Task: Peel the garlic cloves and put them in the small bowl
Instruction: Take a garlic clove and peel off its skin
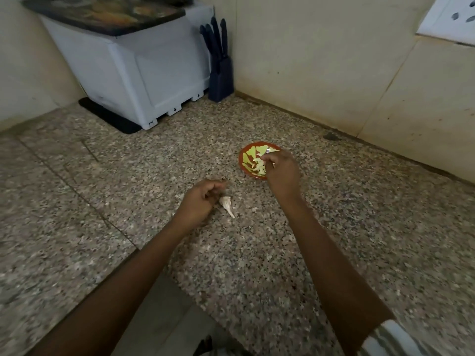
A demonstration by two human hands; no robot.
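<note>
Head view, one frame, hands logged first

Right hand [281, 173]: stretched out over the near side of the small bowl [245, 156], back of the hand up. The fingers are drawn together in a narrow pinch. A pale garlic piece [257, 160] shows at the fingertips, above the inside of the bowl. I cannot tell whether it is a peeled clove or only skin, nor whether it touches the bowl.

Small bowl: red rim, yellow-green pattern inside. It stands on the granite countertop [334, 227], nearer the right wall edge than the front edge and well apart from the back corner.

Left hand [203, 199]: fingers curled into a loose fist, low over the countertop, between the front edge and the bowl and apart from the bowl.

Garlic clove [226, 205]: skin on, lying flat on the countertop just beside the left hand. Its blunt end is against the curled fingers and its thin tip points toward the front edge. I cannot tell whether the fingers pinch it or merely touch it.

Rest: a white plastic box [128, 73] sits in the back corner on a dark mat [108, 116], with a dark tray [102, 14] on top. A knife block [221, 78] stands just beside it against the wall, handles up. A striped sleeve [393, 340] is on the right arm
</note>
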